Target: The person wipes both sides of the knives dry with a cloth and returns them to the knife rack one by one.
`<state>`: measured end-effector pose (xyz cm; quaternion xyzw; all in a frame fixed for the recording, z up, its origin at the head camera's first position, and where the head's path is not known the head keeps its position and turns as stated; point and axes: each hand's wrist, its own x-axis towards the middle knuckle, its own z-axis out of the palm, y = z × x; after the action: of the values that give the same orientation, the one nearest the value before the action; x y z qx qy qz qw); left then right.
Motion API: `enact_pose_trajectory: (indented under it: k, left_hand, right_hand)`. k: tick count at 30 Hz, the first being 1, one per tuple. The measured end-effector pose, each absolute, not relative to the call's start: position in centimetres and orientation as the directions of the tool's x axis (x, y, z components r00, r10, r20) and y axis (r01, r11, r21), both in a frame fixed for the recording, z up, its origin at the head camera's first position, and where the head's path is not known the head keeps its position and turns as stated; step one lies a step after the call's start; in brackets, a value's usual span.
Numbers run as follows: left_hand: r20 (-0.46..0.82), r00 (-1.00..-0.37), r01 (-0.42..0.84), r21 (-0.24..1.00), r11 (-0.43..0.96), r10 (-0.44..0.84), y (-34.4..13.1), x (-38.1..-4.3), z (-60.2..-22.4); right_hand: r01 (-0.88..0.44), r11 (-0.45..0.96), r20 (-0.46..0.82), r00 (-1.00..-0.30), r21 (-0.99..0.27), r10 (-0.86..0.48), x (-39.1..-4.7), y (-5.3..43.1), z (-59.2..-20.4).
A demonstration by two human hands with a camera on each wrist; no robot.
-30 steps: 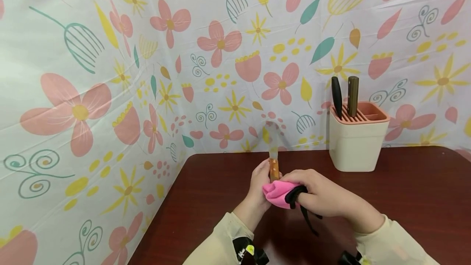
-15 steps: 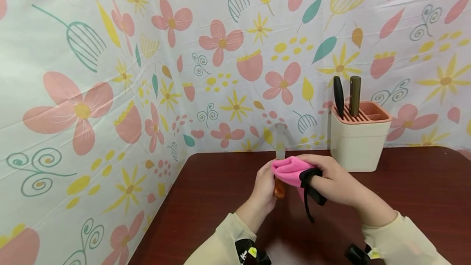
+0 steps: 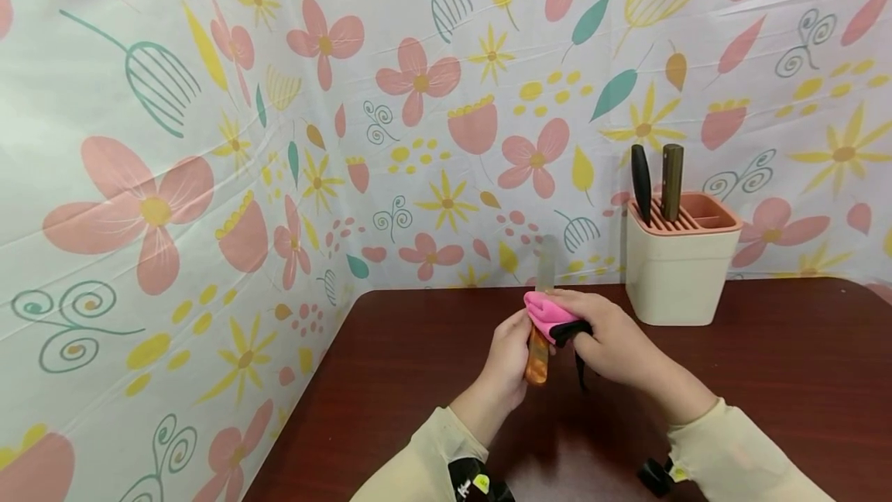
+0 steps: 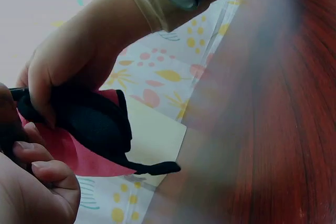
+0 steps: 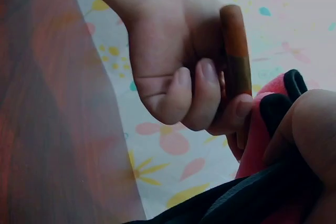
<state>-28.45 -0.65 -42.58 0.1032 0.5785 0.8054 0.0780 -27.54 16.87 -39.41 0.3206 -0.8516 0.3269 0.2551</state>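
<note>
My left hand [image 3: 507, 355] grips a knife by its marbled orange-brown handle [image 3: 537, 366], whose butt end points toward me. The pale blade [image 3: 547, 263] stands up and away, overlapping the wall cloth in the head view. My right hand [image 3: 616, 341] holds a bunched pink cloth [image 3: 543, 310] with black trim against the knife where handle and blade meet, hiding that part. In the left wrist view a black strap [image 4: 157, 168] hangs from the cloth. From the right wrist side, left fingers curl round the handle [image 5: 236, 51], close beside the cloth [image 5: 249, 156].
A cream knife block [image 3: 679, 273] with a salmon slotted top stands at the back right, holding a black-handled knife [image 3: 641, 180] and a brown-handled one [image 3: 671, 180]. The dark red-brown table [image 3: 390, 378] meets a flower-printed cloth wall [image 3: 418, 177] behind and at left.
The pink cloth has moved from the butt of the handle up to the base of the blade, baring the lower handle. Both the knife and my left hand have shifted slightly right.
</note>
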Motion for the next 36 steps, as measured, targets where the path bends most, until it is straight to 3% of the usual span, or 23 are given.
enact_pose_trajectory:
  k: [9,17,36]
  left_hand:
    - [0.068,-0.974,-0.006,0.946,-0.323,0.218,-1.0,-28.7,-42.4]
    - [0.062,-0.978,-0.005,0.947,-0.32,0.197,-0.7,-28.8,-42.8]
    - [0.016,-0.994,-0.022,0.939,-0.342,0.107,-1.6,-29.5,-43.1]
  right_hand:
    - [-0.705,0.608,0.612,-0.673,-0.363,-0.415,-26.5,16.4,-39.1]
    - [-0.67,0.698,0.565,-0.688,-0.254,-0.455,-25.1,16.1,-38.0]
    - [-0.762,0.639,0.579,-0.571,-0.11,-0.582,-22.9,14.6,-37.3]
